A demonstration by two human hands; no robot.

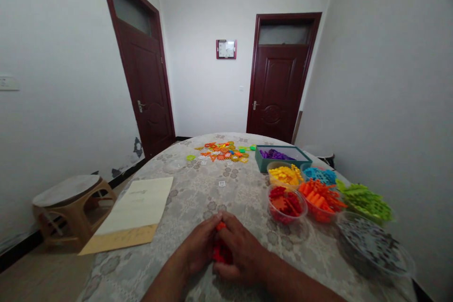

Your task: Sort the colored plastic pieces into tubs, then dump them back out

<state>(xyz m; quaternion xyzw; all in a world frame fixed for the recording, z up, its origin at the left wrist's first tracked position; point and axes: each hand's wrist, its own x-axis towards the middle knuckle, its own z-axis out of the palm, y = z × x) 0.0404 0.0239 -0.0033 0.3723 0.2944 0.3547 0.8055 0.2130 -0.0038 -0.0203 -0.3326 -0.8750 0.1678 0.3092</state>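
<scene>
Near the front of the table, both my hands are closed together around red plastic building pieces (222, 251). My left hand (198, 243) wraps them from the left side. From the right, my right hand (244, 250) presses over them with its fingers curled. A bit of orange-red shows between the fingertips; the rest of the pieces is hidden by my hands. Just beyond my right hand stands a clear tub of red pieces (286, 204).
To the right are tubs of yellow (285, 174), blue (320, 175), orange (322, 198), green (366, 200) and grey pieces (375, 243), plus a teal box (264, 164) with purple ones. Loose colourful pieces (222, 151) lie at the far end. Papers (138, 203) rest left; a stool (71, 203) stands beside the table.
</scene>
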